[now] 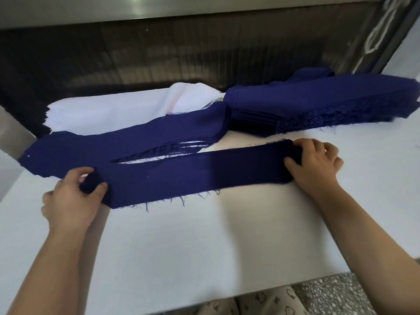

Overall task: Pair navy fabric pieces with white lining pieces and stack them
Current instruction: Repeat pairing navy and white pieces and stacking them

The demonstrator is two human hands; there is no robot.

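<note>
A long navy fabric strip with a frayed lower edge stretches across the white table between my hands. My left hand pinches its left end, thumb on top. My right hand grips its right end with curled fingers. Behind it lies a stack of navy pieces with white lining showing between the layers. A thicker pile of navy pieces sits at the back right. A pile of white lining pieces lies at the back left.
The white table top spreads out below the strip towards its front edge. A dark slatted wall rises behind the piles. A metal frame stands at the left. Speckled floor shows at the bottom right.
</note>
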